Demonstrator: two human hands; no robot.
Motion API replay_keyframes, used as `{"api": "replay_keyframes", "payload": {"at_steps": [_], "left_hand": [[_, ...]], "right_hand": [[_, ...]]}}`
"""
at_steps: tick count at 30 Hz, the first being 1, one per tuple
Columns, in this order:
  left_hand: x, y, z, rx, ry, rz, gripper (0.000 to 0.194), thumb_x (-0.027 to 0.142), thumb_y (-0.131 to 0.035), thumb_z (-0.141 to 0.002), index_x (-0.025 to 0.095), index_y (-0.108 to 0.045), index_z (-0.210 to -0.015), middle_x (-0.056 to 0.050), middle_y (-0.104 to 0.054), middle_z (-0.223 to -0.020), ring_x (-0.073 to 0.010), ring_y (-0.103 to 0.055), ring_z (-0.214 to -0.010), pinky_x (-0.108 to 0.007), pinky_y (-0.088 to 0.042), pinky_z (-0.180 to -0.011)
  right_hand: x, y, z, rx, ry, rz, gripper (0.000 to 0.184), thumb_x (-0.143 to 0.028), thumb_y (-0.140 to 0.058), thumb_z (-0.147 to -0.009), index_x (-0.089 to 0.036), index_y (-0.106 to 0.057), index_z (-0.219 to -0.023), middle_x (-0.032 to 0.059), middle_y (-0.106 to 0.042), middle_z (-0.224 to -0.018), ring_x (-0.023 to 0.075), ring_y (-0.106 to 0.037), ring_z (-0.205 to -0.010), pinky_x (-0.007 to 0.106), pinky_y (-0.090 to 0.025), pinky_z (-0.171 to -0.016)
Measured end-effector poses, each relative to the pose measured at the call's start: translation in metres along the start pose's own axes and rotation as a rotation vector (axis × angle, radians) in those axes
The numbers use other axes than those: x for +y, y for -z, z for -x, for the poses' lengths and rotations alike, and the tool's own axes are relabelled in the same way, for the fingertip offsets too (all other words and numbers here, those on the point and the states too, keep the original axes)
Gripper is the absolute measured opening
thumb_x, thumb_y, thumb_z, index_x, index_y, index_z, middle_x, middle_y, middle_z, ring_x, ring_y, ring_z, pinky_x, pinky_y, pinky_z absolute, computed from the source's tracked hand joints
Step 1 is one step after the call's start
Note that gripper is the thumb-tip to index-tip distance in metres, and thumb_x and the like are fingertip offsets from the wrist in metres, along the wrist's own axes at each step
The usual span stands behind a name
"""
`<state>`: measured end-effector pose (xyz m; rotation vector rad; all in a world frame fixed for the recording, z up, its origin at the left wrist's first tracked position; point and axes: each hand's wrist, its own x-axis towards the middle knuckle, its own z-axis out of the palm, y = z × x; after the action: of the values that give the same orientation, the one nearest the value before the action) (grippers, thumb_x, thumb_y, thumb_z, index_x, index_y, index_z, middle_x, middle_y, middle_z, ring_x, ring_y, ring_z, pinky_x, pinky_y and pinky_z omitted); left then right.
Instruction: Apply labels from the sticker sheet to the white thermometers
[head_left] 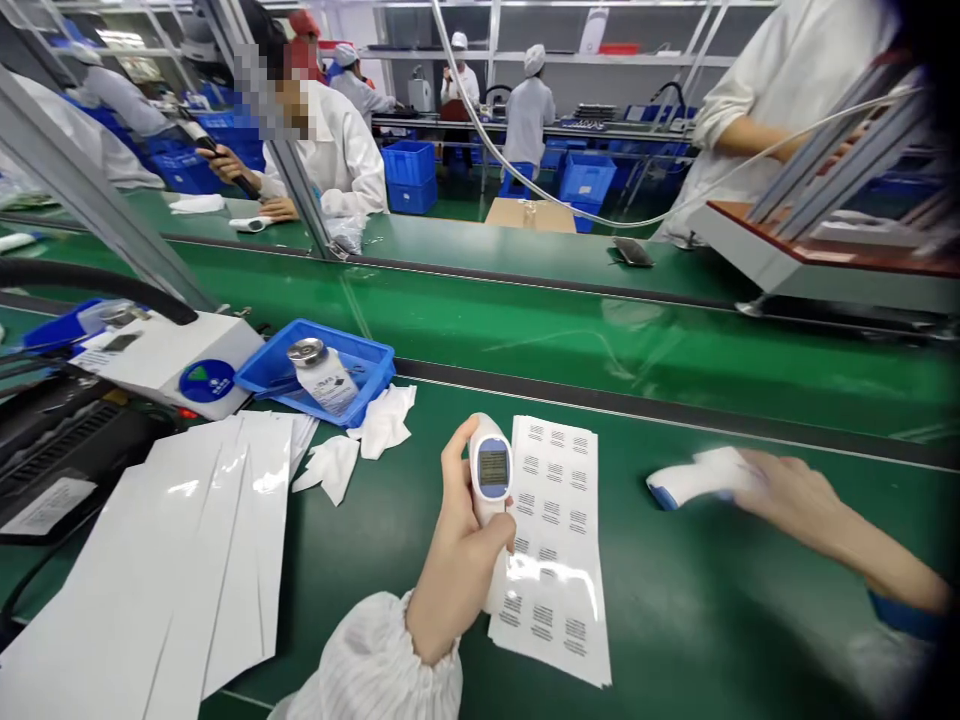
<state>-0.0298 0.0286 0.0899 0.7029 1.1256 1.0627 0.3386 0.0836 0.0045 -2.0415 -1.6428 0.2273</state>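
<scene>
**Left hand:** closed around the grip of a white infrared thermometer (489,470), fingers (495,535) wrapped below its lit display; this way, the screen faces up where you can read it.

**Right hand:** (795,500) out to the right, fingers at the end of a second thermometer (697,475) lying on its side with a blue tip (too blurred to tell whether you are gripping it).

**Under your left hand:** a glossy label sheet (559,550) lying flat on the green workbench (712,570), its left edge by the thermometer, which keeps the printed rows within easy reach.

**Ahead of your left hand:** a blue tray (367,360) holding a tilted metal-capped bottle (322,375); white wipes (382,420) lie just beside it, close enough to grab.

**Left of your left hand:** a loose pile of white sheets (172,560); beyond it, a white bench machine (169,360).

**Across the line:** a co-worker's hands (240,170) work at the next bench; they aren't yours.
</scene>
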Motion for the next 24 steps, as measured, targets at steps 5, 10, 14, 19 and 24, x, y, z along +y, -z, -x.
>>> {"api": "replay_keyframes", "payload": {"at_steps": [5,10,14,19,24], "left_hand": [[-0.003,-0.022,0.008,-0.077,0.016,-0.009,0.085,-0.002,-0.048,-0.073,0.041,-0.021,-0.142,0.001,-0.055,-0.097,-0.0131,-0.056,-0.076,-0.025,-0.047,-0.066],[-0.017,-0.028,0.012,-0.086,-0.099,-0.084,0.083,0.007,-0.056,-0.077,0.037,-0.021,-0.145,-0.006,-0.046,-0.132,-0.0233,-0.057,-0.105,-0.032,-0.049,-0.080],[-0.022,-0.026,0.011,-0.077,-0.147,-0.150,0.081,0.009,-0.055,-0.080,0.038,-0.020,-0.147,-0.006,-0.036,-0.144,-0.0270,-0.049,-0.121,-0.038,-0.045,-0.093],[-0.019,-0.026,0.011,-0.091,-0.107,-0.154,0.079,0.009,-0.053,-0.082,0.041,-0.020,-0.145,-0.004,-0.038,-0.141,-0.0219,-0.054,-0.110,-0.034,-0.045,-0.086],[-0.011,-0.030,0.014,-0.128,-0.011,-0.040,0.084,0.002,-0.050,-0.074,0.040,-0.022,-0.143,-0.001,-0.054,-0.112,-0.0101,-0.054,-0.068,-0.026,-0.044,-0.063]], "right_hand": [[-0.095,0.021,0.024,-0.113,0.207,-0.273,0.026,-0.033,-0.061,-0.085,-0.027,-0.063,-0.110,0.0151,-0.062,-0.118,0.0341,-0.058,-0.111,0.052,-0.045,-0.095],[-0.198,0.010,0.053,-0.299,0.377,-0.735,0.014,-0.035,-0.069,-0.084,-0.026,-0.067,-0.094,0.0049,-0.064,-0.105,0.0218,-0.062,-0.096,0.036,-0.054,-0.078],[-0.215,0.005,0.061,-0.189,0.394,-0.750,0.011,-0.027,-0.071,-0.083,-0.024,-0.065,-0.074,0.0031,-0.064,-0.092,0.0204,-0.062,-0.090,0.034,-0.052,-0.075],[-0.213,0.008,0.071,-0.136,0.562,-0.716,0.014,-0.019,-0.070,-0.082,-0.025,-0.060,-0.076,0.0009,-0.066,-0.091,0.0197,-0.063,-0.088,0.035,-0.050,-0.077],[-0.216,0.010,0.073,-0.203,0.451,-0.754,0.018,-0.016,-0.072,-0.080,-0.026,-0.059,-0.087,-0.0032,-0.068,-0.081,0.0162,-0.062,-0.078,0.032,-0.049,-0.074]]}}
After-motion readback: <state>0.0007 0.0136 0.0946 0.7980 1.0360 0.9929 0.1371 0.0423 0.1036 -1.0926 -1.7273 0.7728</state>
